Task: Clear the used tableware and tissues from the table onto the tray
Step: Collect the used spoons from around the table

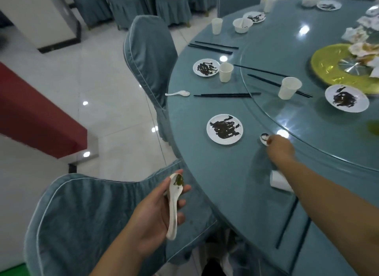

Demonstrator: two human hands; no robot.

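left hand [162, 210] palm-up around a spoon [173, 206]; right arm outstretched, right hand [281, 147] at a second spoon [264, 137]

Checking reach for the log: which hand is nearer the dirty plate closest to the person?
Right. The right hand reaches over the table just right of the plate, at a small spoon; the left hand holds a white spoon off the table edge.

Dim, cool indoor light. Ceiling lamps glare as white spots on the glossy floor [114, 74] and table [225, 173]. Soft shadow beneath the blurred right hand [281, 148]. Edges bend, wide-angle.
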